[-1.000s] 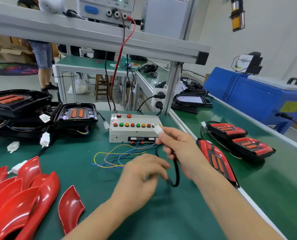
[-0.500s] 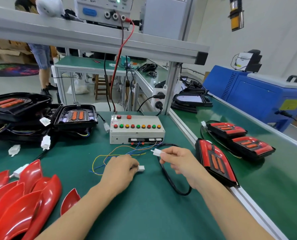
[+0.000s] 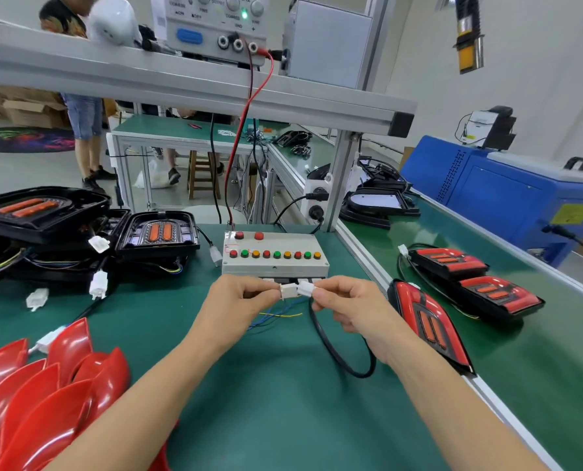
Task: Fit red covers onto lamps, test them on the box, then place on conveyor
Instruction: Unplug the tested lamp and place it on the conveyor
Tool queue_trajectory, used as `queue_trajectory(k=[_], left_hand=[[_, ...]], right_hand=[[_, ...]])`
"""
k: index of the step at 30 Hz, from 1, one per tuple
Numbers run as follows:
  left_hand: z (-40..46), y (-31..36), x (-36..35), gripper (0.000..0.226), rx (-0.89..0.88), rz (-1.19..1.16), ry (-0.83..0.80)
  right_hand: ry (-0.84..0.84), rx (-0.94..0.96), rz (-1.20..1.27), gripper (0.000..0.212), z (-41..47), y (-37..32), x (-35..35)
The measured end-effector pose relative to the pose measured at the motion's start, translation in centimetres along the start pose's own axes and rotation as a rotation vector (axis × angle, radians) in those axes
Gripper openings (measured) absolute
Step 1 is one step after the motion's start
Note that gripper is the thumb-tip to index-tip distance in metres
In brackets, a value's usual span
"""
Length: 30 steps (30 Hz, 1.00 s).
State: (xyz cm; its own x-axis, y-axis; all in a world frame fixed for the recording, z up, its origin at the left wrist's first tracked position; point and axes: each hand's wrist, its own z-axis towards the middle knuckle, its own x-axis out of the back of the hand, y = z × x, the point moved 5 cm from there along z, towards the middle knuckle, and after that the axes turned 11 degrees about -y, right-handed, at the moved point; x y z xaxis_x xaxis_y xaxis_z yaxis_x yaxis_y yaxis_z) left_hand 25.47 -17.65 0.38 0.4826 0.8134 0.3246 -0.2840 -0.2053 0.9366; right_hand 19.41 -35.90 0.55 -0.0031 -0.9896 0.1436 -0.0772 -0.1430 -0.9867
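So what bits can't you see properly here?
All in the head view:
- Whether the two plugs are fully joined: the fingers cover them.
- The box sockets: both hands hide them.
- The red covers: cut off by the left edge.
- The power supply labels: blurred, cut off on top.

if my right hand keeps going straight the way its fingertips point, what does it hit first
Most likely the white connector pinched by your left hand. Your right hand points leftward, holding its own white plug end to end against it; depth looks aligned, though one view cannot confirm.
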Motion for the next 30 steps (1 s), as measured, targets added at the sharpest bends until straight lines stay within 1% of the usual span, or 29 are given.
queue_trajectory(k=[4,9,11,13,16,19,21,23,25,26,27,28,30], left_hand=[[0.3,0.2,0.2,0.029,-0.007,-0.023,-0.053],[0.7,0.8,0.0,0.016,-0.025,0.021,-0.16],[0.7,0.9,-0.1,0.014,-0.037,0.005,-0.189],[0.7,0.8,-0.2,0.013,-0.041,-0.035,-0.208],[0.9,0.4,-0.2,0.013,-0.032,-0.072,-0.216],[1.3,-0.6,-0.3,0.02,-0.002,-0.052,-0.24],[1.4,-1.5,-0.4,0.02,0.024,0.027,-0.291],[1.8,-2.4,0.0,0.021,0.052,0.134,-0.318],[2.2,-3.1,1.3,0.025,0.078,0.223,-0.281],[2.5,-3.4,2.1,0.025,0.09,0.274,-0.246],[2.7,-3.6,2.8,0.023,0.1,0.335,-0.216],[2.9,-3.7,3.3,0.022,0.108,0.393,-0.203],[2.9,-3.9,3.4,0.022,0.124,0.459,-0.227]], right_hand=[[-0.008,0.024,-0.082,0.006,-0.4,-0.6,0.0],[-0.04,0.038,-0.113,0.007,-0.5,-0.9,-0.6],[-0.047,0.053,-0.111,0.01,-0.5,-0.9,-0.7],[-0.049,0.082,-0.089,0.012,-0.5,-0.8,-0.8],[-0.03,0.104,-0.107,0.009,-0.4,-0.3,-1.2],[0.023,0.084,-0.147,0.008,-0.3,0.4,-1.7],[0.045,0.052,-0.256,0.009,-0.3,0.9,-2.3],[0.002,0.022,-0.43,0.01,-0.5,1.2,-3.3],[-0.081,0.025,-0.664,0.016,-0.9,1.5,-4.6],[-0.094,0.045,-0.802,0.023,-1.2,1.7,-4.9],[-0.062,0.076,-0.919,0.034,-1.7,1.9,-5.1],[0.005,0.117,-1.0,0.047,-2.3,1.9,-4.9],[0.125,0.204,-1.102,0.062,-3.3,1.9,-4.4]])
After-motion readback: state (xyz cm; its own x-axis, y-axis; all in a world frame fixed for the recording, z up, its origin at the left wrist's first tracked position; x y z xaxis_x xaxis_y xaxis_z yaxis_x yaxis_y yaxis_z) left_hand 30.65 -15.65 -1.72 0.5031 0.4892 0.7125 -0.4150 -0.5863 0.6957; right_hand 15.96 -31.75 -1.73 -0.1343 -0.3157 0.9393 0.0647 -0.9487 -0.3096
